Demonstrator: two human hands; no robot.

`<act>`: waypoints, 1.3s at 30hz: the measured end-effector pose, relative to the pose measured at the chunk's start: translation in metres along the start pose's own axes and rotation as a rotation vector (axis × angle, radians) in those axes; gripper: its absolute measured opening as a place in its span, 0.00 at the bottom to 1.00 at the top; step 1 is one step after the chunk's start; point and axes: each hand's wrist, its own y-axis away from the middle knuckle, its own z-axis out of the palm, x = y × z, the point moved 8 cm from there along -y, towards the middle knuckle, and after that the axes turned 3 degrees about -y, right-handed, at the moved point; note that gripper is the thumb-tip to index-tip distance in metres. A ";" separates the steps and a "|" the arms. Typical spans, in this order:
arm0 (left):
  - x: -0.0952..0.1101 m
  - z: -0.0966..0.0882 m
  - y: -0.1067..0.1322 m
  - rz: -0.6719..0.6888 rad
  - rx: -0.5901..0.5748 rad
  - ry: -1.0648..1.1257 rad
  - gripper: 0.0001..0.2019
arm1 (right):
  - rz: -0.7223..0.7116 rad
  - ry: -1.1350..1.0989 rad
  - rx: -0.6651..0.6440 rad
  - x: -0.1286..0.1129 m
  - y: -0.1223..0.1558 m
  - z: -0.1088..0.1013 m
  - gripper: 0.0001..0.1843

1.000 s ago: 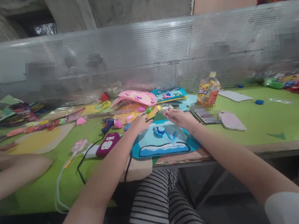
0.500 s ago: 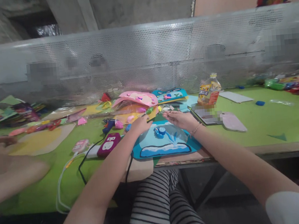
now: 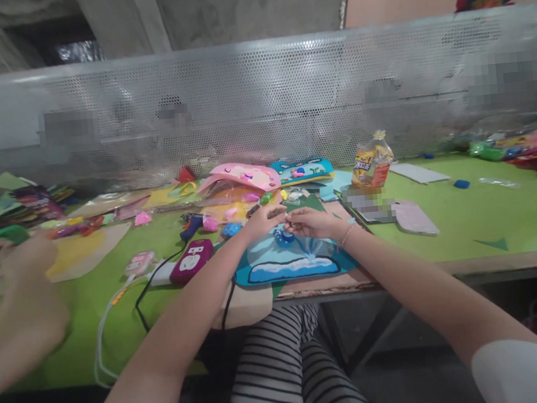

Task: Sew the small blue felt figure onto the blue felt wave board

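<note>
The left hand [image 3: 265,222] and right hand [image 3: 315,224] meet at curled fingertips over a small blue figure [image 3: 282,238], which lies on a blue panel [image 3: 294,255] near the worktop [image 3: 446,242] edge; I cannot tell whether those 2 hands pinch anything. Good handling likely means light pressure, steady wrists, fingertips clear of the panel.

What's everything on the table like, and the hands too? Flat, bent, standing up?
Left hand, bent; any hold unclear
Right hand, curled; any hold unclear
Blue picture sheet, lying flat, partly covered
Pink sheet, arched upward
Dark blue tool, lying down
Purple case, lying down
Yellow-and-orange container, standing upright
Pale pink slab, lying flat
Other person's arm, blurred
</note>
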 end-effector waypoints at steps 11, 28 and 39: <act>-0.006 -0.005 0.001 -0.047 0.055 0.064 0.12 | -0.064 0.053 0.154 -0.007 0.003 -0.005 0.08; -0.012 -0.028 -0.002 -0.028 0.248 -0.061 0.13 | -0.175 0.026 0.131 -0.018 0.003 -0.009 0.11; -0.015 -0.006 0.005 -0.242 0.071 0.316 0.19 | -0.317 0.320 0.270 -0.029 0.002 -0.017 0.18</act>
